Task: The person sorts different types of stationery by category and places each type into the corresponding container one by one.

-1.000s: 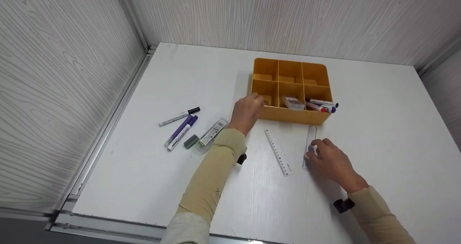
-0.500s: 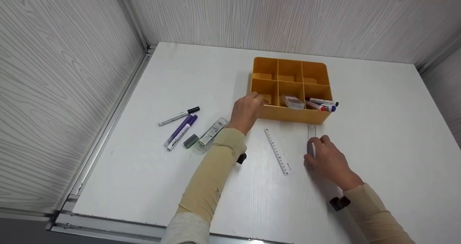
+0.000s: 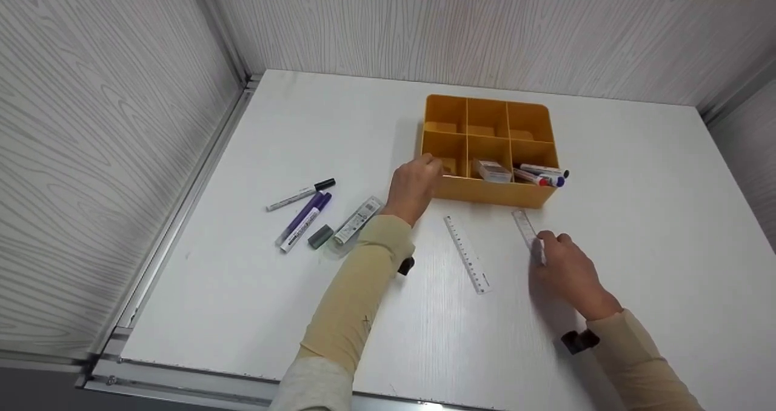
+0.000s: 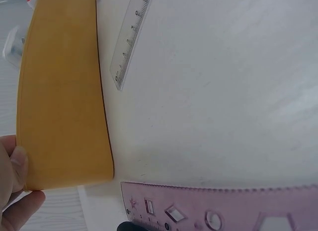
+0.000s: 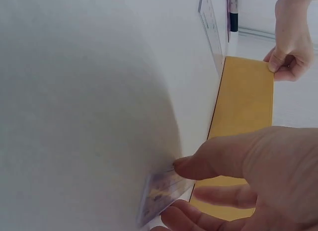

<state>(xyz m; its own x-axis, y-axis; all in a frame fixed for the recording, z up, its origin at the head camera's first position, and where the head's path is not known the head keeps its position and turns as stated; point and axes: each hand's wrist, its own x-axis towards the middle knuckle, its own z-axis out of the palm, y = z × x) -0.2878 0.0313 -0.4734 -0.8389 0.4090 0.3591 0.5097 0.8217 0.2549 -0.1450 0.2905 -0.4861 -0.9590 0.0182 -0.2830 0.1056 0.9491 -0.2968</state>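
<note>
My left hand [image 3: 415,187] pinches the front left rim of a yellow compartment box [image 3: 485,191]; the left wrist view shows the thumb and fingers at the corner. My right hand [image 3: 570,271] holds a clear ruler [image 3: 524,226] in front of the box. Its near end is hidden by the fingers. In the right wrist view, the thumb and fingers lie along opposite edges of that ruler [image 5: 161,193]. Between the hands another ruler [image 3: 467,254] lies on the table; up close in the left wrist view, this ruler [image 4: 213,203] looks pinkish, with cut-out shapes.
Several markers [image 3: 542,176] stick out of the box's front right compartment, beside a small clear case [image 3: 492,171]. Left of my left arm lie a black-capped marker [image 3: 300,195], purple markers [image 3: 306,223], a green cylinder [image 3: 320,236] and a clear labelled package [image 3: 359,220].
My right hand has shifted slightly to the right, and the clear ruler has turned, its near end swinging right. The left hand stays on the box.
</note>
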